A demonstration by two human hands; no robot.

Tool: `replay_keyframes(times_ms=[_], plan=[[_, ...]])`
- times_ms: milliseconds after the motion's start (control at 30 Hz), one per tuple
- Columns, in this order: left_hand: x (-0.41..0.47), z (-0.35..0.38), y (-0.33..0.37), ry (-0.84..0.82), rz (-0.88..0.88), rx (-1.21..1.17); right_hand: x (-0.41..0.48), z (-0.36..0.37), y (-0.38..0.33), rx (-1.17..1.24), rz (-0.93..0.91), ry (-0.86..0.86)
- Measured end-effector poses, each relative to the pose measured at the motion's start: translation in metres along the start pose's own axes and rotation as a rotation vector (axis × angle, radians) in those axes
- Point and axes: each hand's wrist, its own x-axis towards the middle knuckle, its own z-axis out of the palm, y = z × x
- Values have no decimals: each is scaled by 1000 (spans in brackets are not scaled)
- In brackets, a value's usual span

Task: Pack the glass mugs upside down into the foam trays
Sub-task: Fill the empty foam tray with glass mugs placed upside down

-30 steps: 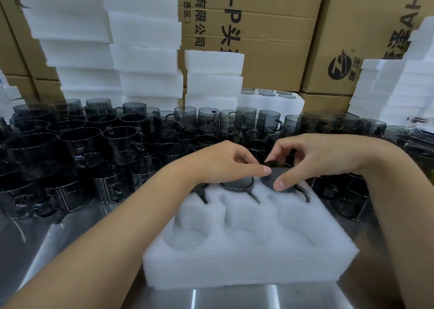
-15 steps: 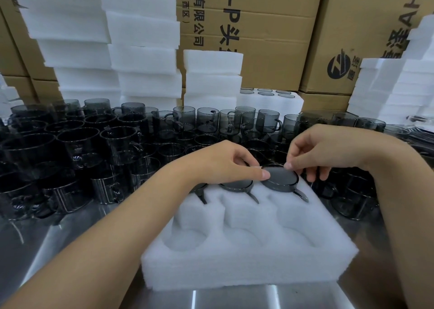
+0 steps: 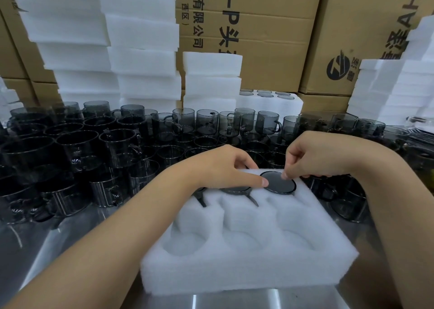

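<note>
I had the foam tray lying near the front edge of the steel worktop, with its three near pockets bare and its far row filled. The far-right mug sat base up in the pocket at the tray's far right corner, its dark round base about level with the foam. I could not see its handle. The left hand lay over the far row with the index finger held straight, its tip touching the near-left rim of that base, and it gripped nothing. The right hand came in from the far right with its fingers bent and the fingertips on the base's far edge. I could not tell whether they pinched the rim or only pressed on it. The middle mug beside it showed its handle lying in a slot toward the front, and a second handle showed under the left wrist. I judged the smoked glass to be light enough for one hand, but rigid, smooth, likely slippery, and quick to chip against its neighbours. The foam looked soft and clinging, so I expected seating to need an even push on the base. For the loose mugs crowded along the worktop's far side, I reckoned the best hold was around the wall near the base, or by the handle, turned to meet its slot.
</note>
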Motion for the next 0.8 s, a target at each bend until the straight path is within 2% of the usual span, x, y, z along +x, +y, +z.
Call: replay_keyframes(times_ms=[200, 267, 367, 400, 467, 600, 800], plan=[[-1, 0, -1, -6, 3, 33, 1, 2, -11, -87, 40, 148], [-2, 0, -1, -10, 6, 59, -1, -2, -9, -55, 74, 343], [-2, 0, -1, -13, 7, 73, -7, -11, 0, -64, 133, 745], [-2, 0, -1, -15, 7, 73, -10, -14, 4, -88, 159, 812], [-2, 0, 0, -17, 8, 74, -13, -19, 13, -114, 232, 787], [-2, 0, 0, -20, 8, 74, -11, -17, 16, -137, 365, 594], [-4, -1, 0, -18, 14, 76, -6, -15, 16, -190, 473, 500]])
